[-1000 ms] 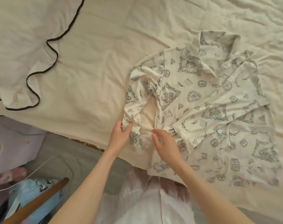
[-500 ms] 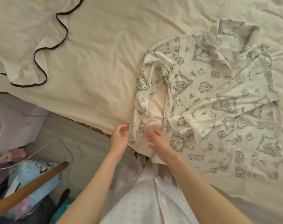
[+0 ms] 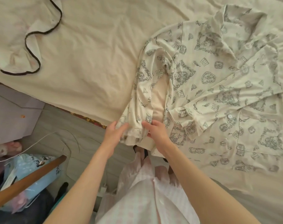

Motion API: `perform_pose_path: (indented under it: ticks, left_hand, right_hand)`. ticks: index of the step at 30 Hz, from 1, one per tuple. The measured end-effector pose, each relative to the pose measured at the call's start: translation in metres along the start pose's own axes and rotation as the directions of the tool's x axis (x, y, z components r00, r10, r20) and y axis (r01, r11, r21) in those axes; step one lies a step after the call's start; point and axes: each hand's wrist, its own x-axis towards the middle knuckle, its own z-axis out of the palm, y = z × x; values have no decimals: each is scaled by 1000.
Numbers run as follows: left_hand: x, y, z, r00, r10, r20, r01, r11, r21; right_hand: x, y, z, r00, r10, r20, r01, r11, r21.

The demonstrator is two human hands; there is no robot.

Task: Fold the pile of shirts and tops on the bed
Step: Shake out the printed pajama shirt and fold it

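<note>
Cream printed shirt [image 3: 210, 88] is lying at the bed's [image 3: 92, 62] near edge, and you are now drawing its left sleeve hem down over that edge, left hand [image 3: 115, 131] and right hand [image 3: 156, 130] pinching it slightly apart, so the fold is only starting.

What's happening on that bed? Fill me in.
A person is working on a cream printed pyjama shirt spread on the bed. Both hands grip the end of one sleeve at the bed's edge: the left hand on its outer side, the right hand on its inner side. The shirt's other sleeve lies across its front. A cream top with dark trim lies apart, further along the bed.
</note>
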Motion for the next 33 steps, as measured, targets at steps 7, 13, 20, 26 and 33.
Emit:
perform_pose_path:
  ticks: [7, 13, 20, 26, 33]
  left_hand:
    - [-34, 29, -45, 965, 5, -264, -112, 913, -392]
    - [-41, 96, -75, 750, 366, -551, -343, 928, 149]
    - [-86, 202, -47, 728, 655, -205, -508, 715, 481]
    - [-138, 198, 111, 611, 735, 292, -749, 418, 515]
    - [-175, 124, 296, 482, 701, 525, -834, 184, 520]
  right_hand:
    - [-41, -5, -7, 990, 3, 138, -4, 1000, 10]
    - [-51, -40, -1, 952, -305, 22, 305, 942, -139]
    - [-87, -106, -46, 912, -408, 52, 390, 899, 199]
    - [-118, -96, -153, 937, -328, 118, 201, 785, 586]
    - [-121, -25, -311, 945, -296, 139, 122, 713, 691]
